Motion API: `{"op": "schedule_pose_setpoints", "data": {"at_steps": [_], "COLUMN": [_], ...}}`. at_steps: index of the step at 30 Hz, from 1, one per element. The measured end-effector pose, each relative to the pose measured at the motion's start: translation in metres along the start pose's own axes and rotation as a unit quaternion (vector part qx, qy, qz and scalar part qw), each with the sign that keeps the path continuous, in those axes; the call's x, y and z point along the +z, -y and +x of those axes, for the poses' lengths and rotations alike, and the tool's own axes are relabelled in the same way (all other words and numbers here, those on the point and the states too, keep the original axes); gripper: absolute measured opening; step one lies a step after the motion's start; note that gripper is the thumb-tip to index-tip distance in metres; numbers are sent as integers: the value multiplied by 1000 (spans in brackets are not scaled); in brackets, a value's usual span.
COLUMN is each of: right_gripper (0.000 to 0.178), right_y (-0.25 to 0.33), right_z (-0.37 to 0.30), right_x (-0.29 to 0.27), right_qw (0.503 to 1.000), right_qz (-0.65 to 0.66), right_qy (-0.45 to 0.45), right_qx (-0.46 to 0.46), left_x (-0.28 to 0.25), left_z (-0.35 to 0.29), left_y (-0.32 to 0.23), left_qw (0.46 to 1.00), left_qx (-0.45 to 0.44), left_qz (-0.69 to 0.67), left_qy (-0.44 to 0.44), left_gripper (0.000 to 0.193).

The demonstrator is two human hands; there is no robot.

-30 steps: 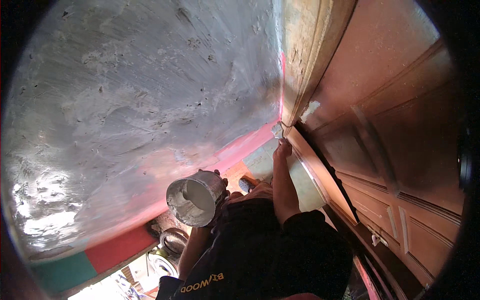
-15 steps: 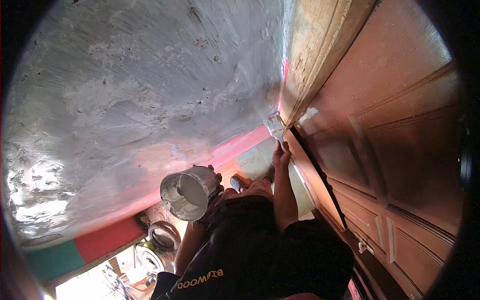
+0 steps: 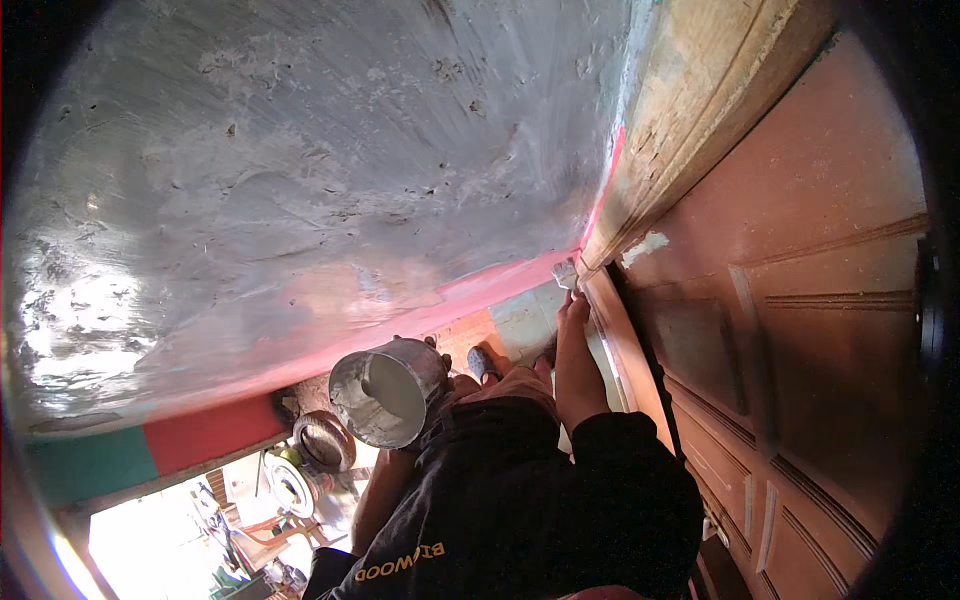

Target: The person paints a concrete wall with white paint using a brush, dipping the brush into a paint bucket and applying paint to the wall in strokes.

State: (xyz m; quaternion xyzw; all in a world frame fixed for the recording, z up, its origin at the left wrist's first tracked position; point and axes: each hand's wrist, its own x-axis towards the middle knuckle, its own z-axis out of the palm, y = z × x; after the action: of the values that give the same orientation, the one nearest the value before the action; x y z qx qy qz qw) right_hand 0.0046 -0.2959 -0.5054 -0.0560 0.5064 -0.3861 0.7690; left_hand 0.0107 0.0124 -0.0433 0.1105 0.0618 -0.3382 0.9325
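Observation:
My right hand (image 3: 573, 308) is closed round the handle of a flat paintbrush (image 3: 565, 274). Its bristles are against or very near the pink strip (image 3: 500, 280) low on the wall, beside the foot of the wooden door frame (image 3: 690, 130). Above the strip, the wall (image 3: 330, 190) is coated grey and looks wet and shiny in places. At my left side, a round metal can (image 3: 345, 400) is tilted so that pale, whitish liquid shows inside. My left hand (image 3: 436, 352) grips it from the far side, only some fingers showing past the rim.
A brown panelled door (image 3: 790, 250) stands close on my right. Below me, a shod foot (image 3: 482, 362) rests on the tiled floor (image 3: 525, 318). A tyre (image 3: 325, 442) and cluttered items lie at lower left, past a green and red wall band (image 3: 205, 440).
My right hand and the brush have moved down along the door frame, from the wall corner to the low pink strip. The can stays at my left, and the view has shifted slightly.

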Motion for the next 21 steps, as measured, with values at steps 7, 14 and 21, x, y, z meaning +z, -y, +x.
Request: {"op": "schedule_pose_setpoints", "data": {"at_steps": [7, 14, 21], "right_gripper": [29, 13, 8], "right_y": [12, 34, 7], "right_z": [-12, -108, -121], "right_x": [17, -2, -38], "right_qw": [997, 954, 931], "right_qz": [54, 148, -183], "right_qy": [54, 253, 243], "right_qx": [30, 61, -200], "left_x": [-10, -51, -41], "left_z": [-10, -17, -33], "left_y": [-15, -52, -77], "left_qw": [1000, 987, 995], "left_qx": [0, -61, -65], "left_qz": [-26, -133, -17], "left_qy": [-17, -64, -79], "left_gripper": [64, 55, 53]}}
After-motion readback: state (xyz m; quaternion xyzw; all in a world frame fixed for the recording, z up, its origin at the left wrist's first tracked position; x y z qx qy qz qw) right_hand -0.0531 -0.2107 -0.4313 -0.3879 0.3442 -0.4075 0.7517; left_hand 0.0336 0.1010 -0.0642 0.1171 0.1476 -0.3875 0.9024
